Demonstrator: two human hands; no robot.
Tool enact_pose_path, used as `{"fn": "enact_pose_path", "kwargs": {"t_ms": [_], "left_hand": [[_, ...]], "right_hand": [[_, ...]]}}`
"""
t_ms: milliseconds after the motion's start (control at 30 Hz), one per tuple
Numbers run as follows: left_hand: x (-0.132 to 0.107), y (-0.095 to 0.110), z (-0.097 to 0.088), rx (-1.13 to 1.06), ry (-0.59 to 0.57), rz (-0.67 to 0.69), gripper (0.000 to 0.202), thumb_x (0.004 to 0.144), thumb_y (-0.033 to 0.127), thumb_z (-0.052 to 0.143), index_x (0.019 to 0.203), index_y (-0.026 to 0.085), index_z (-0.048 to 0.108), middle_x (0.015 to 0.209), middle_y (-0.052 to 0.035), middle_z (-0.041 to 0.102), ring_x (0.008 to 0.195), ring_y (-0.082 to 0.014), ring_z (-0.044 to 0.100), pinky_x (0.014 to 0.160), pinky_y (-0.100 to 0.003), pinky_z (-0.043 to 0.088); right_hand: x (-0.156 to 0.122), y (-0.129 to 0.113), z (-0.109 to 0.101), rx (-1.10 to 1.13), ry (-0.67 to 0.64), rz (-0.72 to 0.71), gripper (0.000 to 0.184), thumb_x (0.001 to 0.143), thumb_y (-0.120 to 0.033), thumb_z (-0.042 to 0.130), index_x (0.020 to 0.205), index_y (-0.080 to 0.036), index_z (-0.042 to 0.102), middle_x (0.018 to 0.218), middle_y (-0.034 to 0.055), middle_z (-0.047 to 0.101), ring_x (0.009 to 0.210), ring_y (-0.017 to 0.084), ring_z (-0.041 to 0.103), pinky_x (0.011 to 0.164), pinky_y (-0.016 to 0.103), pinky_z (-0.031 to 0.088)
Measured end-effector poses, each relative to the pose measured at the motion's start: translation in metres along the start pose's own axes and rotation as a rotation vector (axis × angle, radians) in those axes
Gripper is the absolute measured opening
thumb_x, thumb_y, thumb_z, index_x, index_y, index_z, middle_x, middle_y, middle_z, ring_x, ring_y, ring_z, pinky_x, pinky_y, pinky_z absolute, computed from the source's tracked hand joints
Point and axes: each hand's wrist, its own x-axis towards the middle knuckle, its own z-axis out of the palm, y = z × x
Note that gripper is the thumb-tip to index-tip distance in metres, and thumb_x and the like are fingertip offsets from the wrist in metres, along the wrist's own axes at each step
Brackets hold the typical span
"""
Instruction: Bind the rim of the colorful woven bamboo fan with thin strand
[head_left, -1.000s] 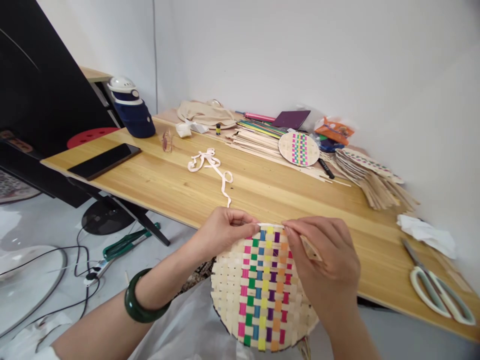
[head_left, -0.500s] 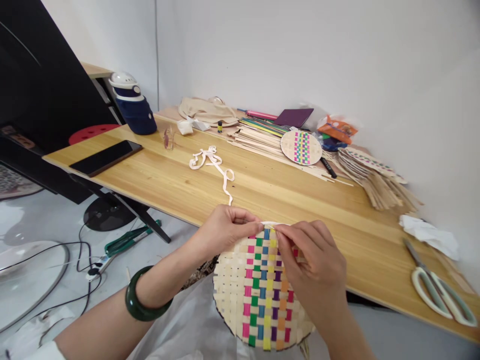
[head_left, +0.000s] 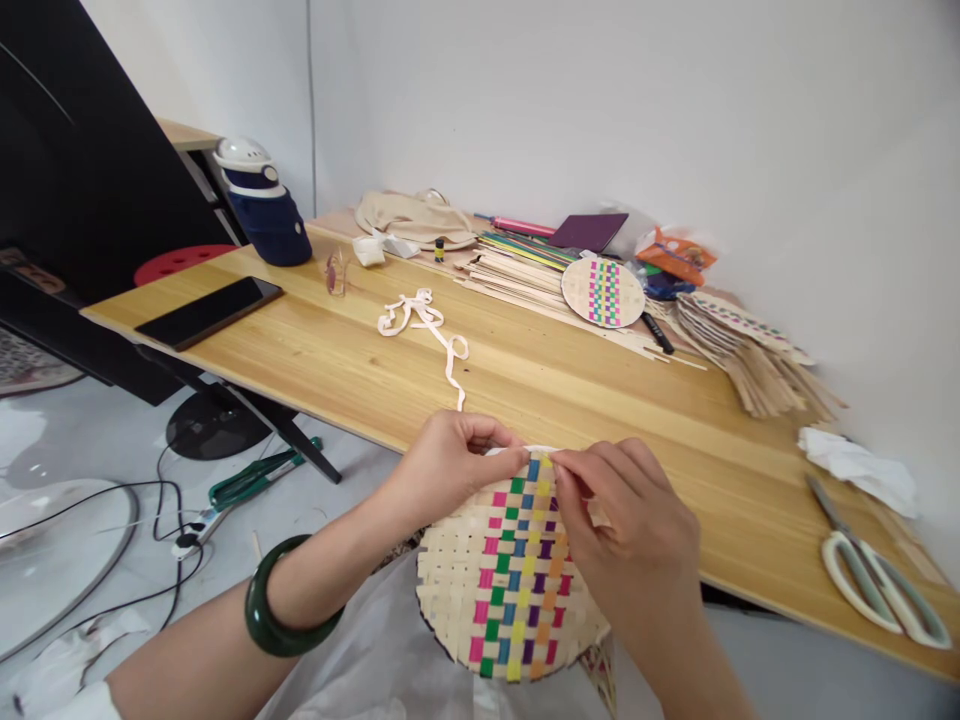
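A round woven fan panel [head_left: 454,590] of pale strips, with pink, green, blue, yellow, purple and orange ones through its middle, hangs over my lap in front of the table edge. My left hand [head_left: 457,460] pinches its top rim between thumb and fingers. Just to the right, my right hand [head_left: 626,510] pinches a white edging tape [head_left: 541,449] against the same rim. More of this pale ribbon [head_left: 454,360] lies in loose curls on the table, its near end passing behind my left hand. My right hand covers the panel's upper right part.
Scissors [head_left: 862,570] lie at the table's right edge, below a crumpled white cloth [head_left: 859,465]. Along the wall are pale strips [head_left: 517,275], a smaller woven disc [head_left: 602,292] and stacked fan pieces [head_left: 750,350]. A phone [head_left: 210,312] and a blue bottle [head_left: 266,215] stand left.
The lower part of the woven panel has swung slightly left and up, tilting more. Both hands keep their pinch on the top rim, nearly in place.
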Motion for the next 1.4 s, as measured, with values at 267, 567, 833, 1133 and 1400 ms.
{"fn": "enact_pose_path", "kwargs": {"t_ms": [267,567,833,1133,1400], "left_hand": [[-0.01,0.001,0.008,0.226,0.093,0.07,0.014,0.071,0.028,0.064,0.067,0.016,0.07,0.059,0.0018,0.064,0.051,-0.0084,0.045,0.046,-0.02,0.03],[-0.006,0.004,0.003,0.271,0.136,0.093,0.016,0.072,0.029,0.064,0.067,0.015,0.071,0.062,0.0001,0.067,0.056,-0.0114,0.053,0.049,-0.02,0.036],[-0.003,0.01,0.001,0.266,0.084,0.134,0.017,0.074,0.029,0.063,0.072,0.016,0.074,0.07,-0.0014,0.072,0.064,-0.014,0.06,0.056,-0.021,0.042],[0.005,0.019,-0.019,0.13,-0.076,0.048,0.023,0.072,0.036,0.069,0.073,0.014,0.074,0.069,-0.0042,0.07,0.061,-0.0132,0.058,0.053,-0.021,0.041],[-0.003,0.022,-0.013,0.204,-0.128,0.13,0.022,0.075,0.035,0.068,0.079,0.015,0.076,0.074,-0.0045,0.073,0.063,-0.0142,0.061,0.054,-0.021,0.043]], "right_hand": [[0.003,-0.014,0.003,-0.231,-0.06,-0.098,0.026,0.084,-0.005,0.049,0.063,-0.019,0.051,0.06,0.0039,0.05,0.065,0.019,0.044,0.061,0.033,0.035],[-0.002,-0.02,0.001,-0.275,-0.014,0.032,0.02,0.089,-0.016,0.053,0.07,-0.02,0.053,0.063,0.001,0.057,0.067,0.017,0.051,0.059,0.031,0.03],[0.006,-0.015,0.011,-0.237,0.001,0.065,0.021,0.089,-0.017,0.054,0.069,-0.02,0.056,0.061,0.0001,0.055,0.063,0.017,0.05,0.056,0.03,0.032],[0.014,0.04,-0.023,0.222,0.151,0.341,0.013,0.086,-0.028,0.059,0.087,-0.022,0.071,0.096,0.0057,0.07,0.092,0.021,0.064,0.083,0.035,0.049],[0.033,0.035,-0.009,1.001,-0.623,0.715,0.027,0.083,-0.041,0.06,0.069,-0.018,0.064,0.074,-0.0007,0.062,0.063,0.012,0.054,0.056,0.022,0.042]]}}
